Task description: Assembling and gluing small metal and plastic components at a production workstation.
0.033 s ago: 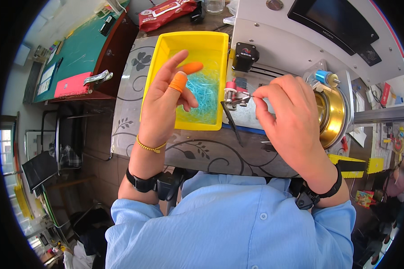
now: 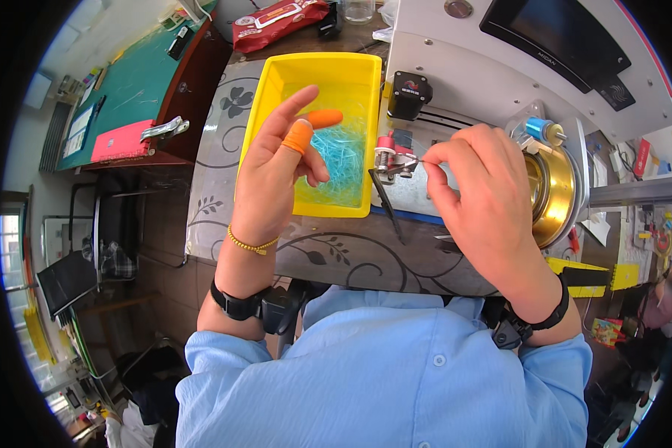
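My left hand [image 2: 276, 179] hovers over the near left part of a yellow tray [image 2: 313, 63]. Its fingers are spread, with orange rubber cots on the thumb and forefinger, and nothing shows in it. A loose heap of thin blue strands [image 2: 343, 157] lies in the tray. My right hand [image 2: 478, 201] pinches a fine wire between thumb and forefinger. The wire's tip is held against a small red-and-metal clamp [image 2: 392, 153] on the front of a white machine [image 2: 485, 67].
A gold wheel [image 2: 556, 194] with a blue knob sits on the machine just right of my right hand. A dark screen [image 2: 567, 41] is on top. A thin black rod [image 2: 387, 205] leans below the clamp. A green desk [image 2: 134, 89] stands left; another person [image 2: 664, 299] is at the right edge.
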`<action>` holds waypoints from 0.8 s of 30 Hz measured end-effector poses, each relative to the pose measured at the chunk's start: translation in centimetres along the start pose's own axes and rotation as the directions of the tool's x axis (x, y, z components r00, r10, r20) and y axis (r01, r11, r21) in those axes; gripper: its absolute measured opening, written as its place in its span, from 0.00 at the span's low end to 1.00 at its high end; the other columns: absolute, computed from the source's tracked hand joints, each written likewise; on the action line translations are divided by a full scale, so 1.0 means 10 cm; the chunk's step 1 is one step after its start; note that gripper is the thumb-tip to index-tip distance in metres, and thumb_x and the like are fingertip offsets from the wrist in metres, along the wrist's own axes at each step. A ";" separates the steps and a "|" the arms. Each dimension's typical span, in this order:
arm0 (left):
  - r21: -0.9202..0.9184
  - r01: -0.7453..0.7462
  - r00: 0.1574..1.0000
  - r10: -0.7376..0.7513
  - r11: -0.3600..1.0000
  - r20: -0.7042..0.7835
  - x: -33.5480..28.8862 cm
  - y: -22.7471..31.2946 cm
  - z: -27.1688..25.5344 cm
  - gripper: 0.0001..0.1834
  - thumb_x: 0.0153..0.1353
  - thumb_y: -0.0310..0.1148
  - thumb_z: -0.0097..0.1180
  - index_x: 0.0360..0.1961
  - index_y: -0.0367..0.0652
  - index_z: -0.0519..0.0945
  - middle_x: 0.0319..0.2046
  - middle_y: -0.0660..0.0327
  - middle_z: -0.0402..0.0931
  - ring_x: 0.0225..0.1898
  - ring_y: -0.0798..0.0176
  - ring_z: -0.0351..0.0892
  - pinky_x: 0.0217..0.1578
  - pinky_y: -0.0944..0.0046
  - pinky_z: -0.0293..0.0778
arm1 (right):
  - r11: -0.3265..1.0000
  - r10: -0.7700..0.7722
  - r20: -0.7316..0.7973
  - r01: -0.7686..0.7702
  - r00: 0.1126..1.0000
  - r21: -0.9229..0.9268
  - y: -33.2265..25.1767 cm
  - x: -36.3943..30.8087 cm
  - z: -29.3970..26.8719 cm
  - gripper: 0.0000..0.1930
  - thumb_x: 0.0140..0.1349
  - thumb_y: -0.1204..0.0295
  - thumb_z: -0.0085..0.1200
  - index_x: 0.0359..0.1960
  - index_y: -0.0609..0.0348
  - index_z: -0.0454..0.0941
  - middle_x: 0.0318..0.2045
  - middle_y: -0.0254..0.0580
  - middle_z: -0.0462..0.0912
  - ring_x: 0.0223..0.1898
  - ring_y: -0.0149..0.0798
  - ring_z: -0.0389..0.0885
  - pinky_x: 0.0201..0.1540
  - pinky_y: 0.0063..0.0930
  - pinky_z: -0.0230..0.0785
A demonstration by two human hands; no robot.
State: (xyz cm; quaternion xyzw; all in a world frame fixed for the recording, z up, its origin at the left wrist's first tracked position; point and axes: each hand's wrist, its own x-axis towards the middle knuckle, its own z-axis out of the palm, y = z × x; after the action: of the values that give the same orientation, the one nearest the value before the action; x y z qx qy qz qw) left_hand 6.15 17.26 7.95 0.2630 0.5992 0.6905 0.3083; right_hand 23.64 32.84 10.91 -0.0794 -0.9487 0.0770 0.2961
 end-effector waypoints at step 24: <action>0.420 -0.338 0.937 0.260 0.842 0.232 -0.06 -0.03 -0.02 0.30 0.63 0.37 0.54 0.65 0.43 0.64 0.60 0.50 0.68 0.61 0.51 0.68 0.59 0.57 0.66 | 0.997 0.017 -0.032 -0.019 0.999 -0.071 0.01 -0.04 -0.08 0.14 0.48 0.75 0.64 0.38 0.54 0.78 0.40 0.38 0.74 0.50 0.43 0.74 0.52 0.39 0.60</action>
State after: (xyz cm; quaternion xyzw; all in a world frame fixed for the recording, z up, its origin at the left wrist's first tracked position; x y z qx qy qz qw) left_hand 6.46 16.67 7.59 0.4746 0.6672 0.5466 0.1754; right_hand 24.44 32.96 11.33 -0.0995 -0.9453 0.0444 0.3074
